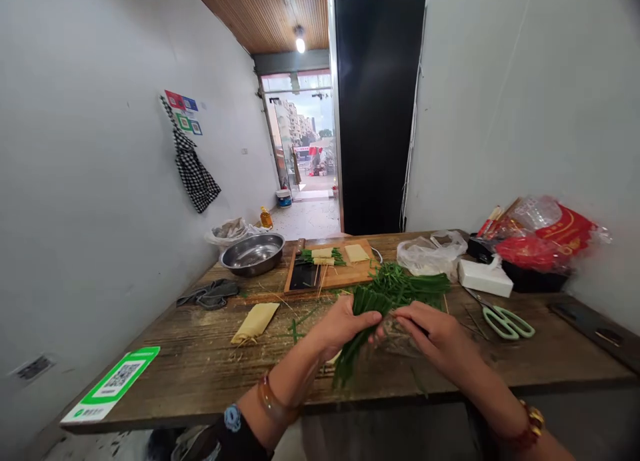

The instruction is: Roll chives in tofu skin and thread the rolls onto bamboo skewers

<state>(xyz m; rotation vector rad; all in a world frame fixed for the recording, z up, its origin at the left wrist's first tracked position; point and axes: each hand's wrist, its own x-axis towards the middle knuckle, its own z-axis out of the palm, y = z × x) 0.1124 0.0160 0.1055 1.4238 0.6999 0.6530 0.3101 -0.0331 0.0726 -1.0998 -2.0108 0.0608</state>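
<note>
My left hand (343, 327) is closed round a bunch of green chives (367, 301), whose stalks hang down past the fingers above the table's front part. Close on its right, my right hand (435, 327) is pinched at the bunch's edge; what sits between its fingertips is too small to make out. Behind both hands lies a pile of loose chives (407, 284). On a wooden cutting board (345, 272) rest chives rolled in yellow sheets (323, 254) with thin sticks, a flat yellow sheet (357, 253) and a dark-bladed cleaver (303, 274). A stack of yellow sheets (256, 322) lies to the left.
Green-handled scissors (507, 322), a white tissue box (485, 277) and a clear plastic bag (433, 251) are on the right. Red packaging (545, 241) fills a black tray behind. Left stand a metal bowl (253, 253), a grey cloth (210, 294) and a QR-code sign (113, 384).
</note>
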